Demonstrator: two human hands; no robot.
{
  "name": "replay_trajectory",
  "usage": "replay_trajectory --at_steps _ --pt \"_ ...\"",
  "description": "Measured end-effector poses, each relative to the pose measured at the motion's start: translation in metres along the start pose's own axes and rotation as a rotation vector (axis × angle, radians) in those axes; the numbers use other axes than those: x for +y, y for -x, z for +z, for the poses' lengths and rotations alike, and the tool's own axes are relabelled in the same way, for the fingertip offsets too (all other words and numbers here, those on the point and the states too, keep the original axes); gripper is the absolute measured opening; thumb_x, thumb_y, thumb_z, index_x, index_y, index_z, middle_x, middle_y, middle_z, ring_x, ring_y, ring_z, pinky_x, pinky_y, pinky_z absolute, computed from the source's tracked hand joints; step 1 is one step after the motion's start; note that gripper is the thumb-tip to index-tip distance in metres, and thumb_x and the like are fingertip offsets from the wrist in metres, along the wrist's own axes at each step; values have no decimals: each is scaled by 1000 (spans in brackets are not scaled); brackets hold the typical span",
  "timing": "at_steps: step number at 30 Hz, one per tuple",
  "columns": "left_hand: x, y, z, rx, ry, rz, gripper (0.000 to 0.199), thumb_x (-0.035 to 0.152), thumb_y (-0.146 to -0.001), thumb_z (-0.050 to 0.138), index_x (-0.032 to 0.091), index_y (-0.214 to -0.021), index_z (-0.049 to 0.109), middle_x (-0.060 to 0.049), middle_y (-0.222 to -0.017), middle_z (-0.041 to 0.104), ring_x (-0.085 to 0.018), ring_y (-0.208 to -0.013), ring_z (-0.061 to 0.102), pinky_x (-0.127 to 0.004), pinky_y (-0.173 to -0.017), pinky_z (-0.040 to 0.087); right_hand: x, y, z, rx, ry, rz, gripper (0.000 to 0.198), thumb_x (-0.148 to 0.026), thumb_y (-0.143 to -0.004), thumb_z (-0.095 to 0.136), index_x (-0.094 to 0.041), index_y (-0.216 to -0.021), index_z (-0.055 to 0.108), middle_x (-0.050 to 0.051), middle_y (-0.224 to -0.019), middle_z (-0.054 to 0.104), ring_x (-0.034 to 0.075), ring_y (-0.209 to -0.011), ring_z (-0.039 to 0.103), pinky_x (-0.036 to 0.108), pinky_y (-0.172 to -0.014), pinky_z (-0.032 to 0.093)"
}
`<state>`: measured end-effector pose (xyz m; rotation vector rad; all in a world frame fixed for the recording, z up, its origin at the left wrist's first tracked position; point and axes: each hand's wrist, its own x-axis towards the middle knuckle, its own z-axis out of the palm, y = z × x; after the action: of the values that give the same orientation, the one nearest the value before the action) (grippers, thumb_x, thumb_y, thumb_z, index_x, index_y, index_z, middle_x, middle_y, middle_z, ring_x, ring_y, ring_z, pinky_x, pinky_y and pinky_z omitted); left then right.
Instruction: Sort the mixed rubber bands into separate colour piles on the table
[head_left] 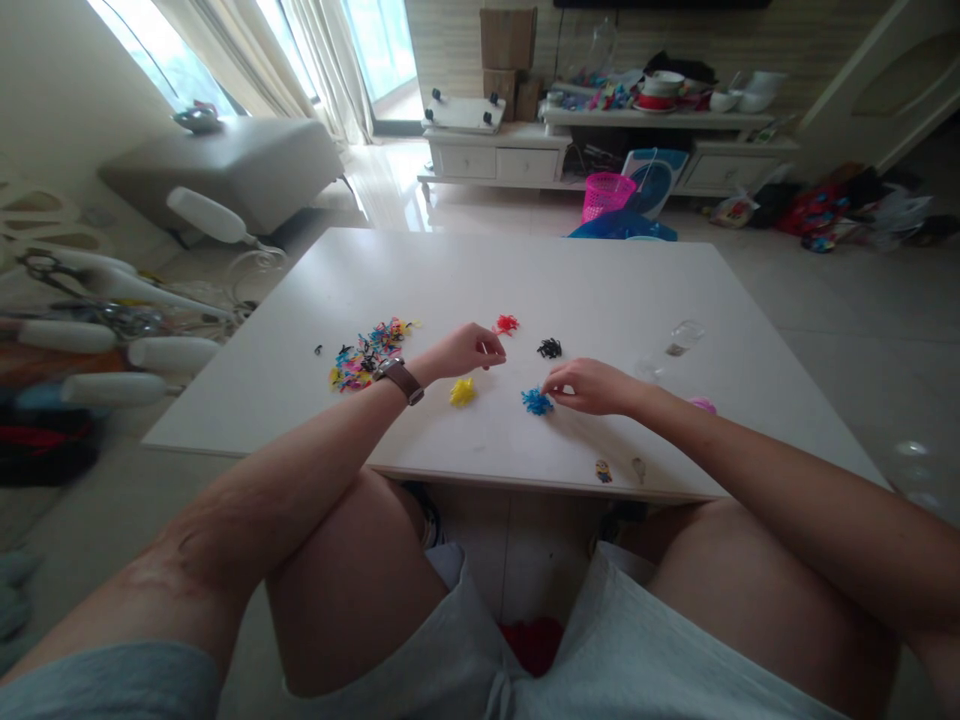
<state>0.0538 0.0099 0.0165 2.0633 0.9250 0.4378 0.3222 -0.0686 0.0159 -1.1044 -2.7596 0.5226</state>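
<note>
My left hand (478, 348), a brown-strapped watch (401, 380) on its wrist, hovers over the table between a small red pile (507, 324) and a yellow pile (463, 392). Its fingers are curled together; anything in them is too small to make out. At the right edge of a pile of small blue pieces (535, 402), my right hand (586, 387) has its fingertips pinched, touching the pile. Behind it lies a black pile (550, 348). A larger heap of mixed coloured pieces (367, 356) spreads left of my left hand.
On the white table (600, 280) a clear bottle (684, 338) lies at right, with a pink item (703, 405) partly behind my forearm. A small cartoon figure (603, 471) sits near the front edge. Beyond the table stands a pink basket (606, 195).
</note>
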Motion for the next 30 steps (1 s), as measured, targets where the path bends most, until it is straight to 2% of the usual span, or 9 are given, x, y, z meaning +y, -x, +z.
replay_trajectory --at_steps 6,11,14,17,21,23,26,30 --pt "-9 0 0 -24 -6 8 22 32 -81 70 12 -87 77 -7 -68 71 -15 -63 66 -23 -58 47 7 3 0 56 60 157 22 -20 -86 57 -23 -92 77 4 -95 77 19 -82 68 28 -74 46" --pt "-12 4 1 -25 -33 -16 23 33 -82 68 12 -87 77 -7 -67 72 -15 -62 66 -23 -58 48 15 6 0 -63 76 320 24 -24 -86 57 -23 -96 79 4 -93 78 19 -79 69 28 -70 45" --pt "-14 6 -8 -4 -57 -42 23 34 -81 68 13 -86 77 -7 -67 71 -15 -62 65 -23 -58 47 17 6 -1 -104 86 341 25 -27 -87 56 -24 -96 79 4 -90 78 19 -80 69 28 -70 44" --pt "-24 13 -36 144 -146 -161 20 31 -77 71 13 -81 78 -6 -67 72 -14 -61 63 -23 -57 46 18 5 -3 -115 85 340 25 -27 -87 57 -24 -98 79 4 -92 78 19 -81 69 27 -71 44" --pt "-55 36 -86 599 -164 -478 21 23 -72 72 12 -88 78 -6 -72 72 -15 -64 63 -24 -60 48 20 6 -3 -112 81 328 26 -27 -86 56 -24 -99 79 3 -93 78 19 -83 69 27 -72 44" --pt "-74 51 -103 727 -178 -598 24 21 -69 73 11 -90 78 -7 -75 72 -16 -66 63 -25 -62 48 21 6 -4 -107 71 324 26 -27 -86 56 -24 -98 79 3 -91 78 19 -82 69 27 -73 44" --pt "-95 68 -110 725 -206 -718 26 20 -65 77 12 -90 78 -7 -76 72 -18 -70 64 -26 -63 49 23 6 -4 -101 37 330 25 -27 -85 57 -23 -97 80 3 -90 79 19 -80 69 27 -72 45" --pt "-108 81 -104 671 -195 -758 28 19 -60 81 14 -88 78 -7 -80 73 -19 -71 65 -26 -61 49 28 6 -3 -92 13 332 25 -26 -84 59 -23 -96 80 3 -89 79 19 -80 69 26 -72 45"
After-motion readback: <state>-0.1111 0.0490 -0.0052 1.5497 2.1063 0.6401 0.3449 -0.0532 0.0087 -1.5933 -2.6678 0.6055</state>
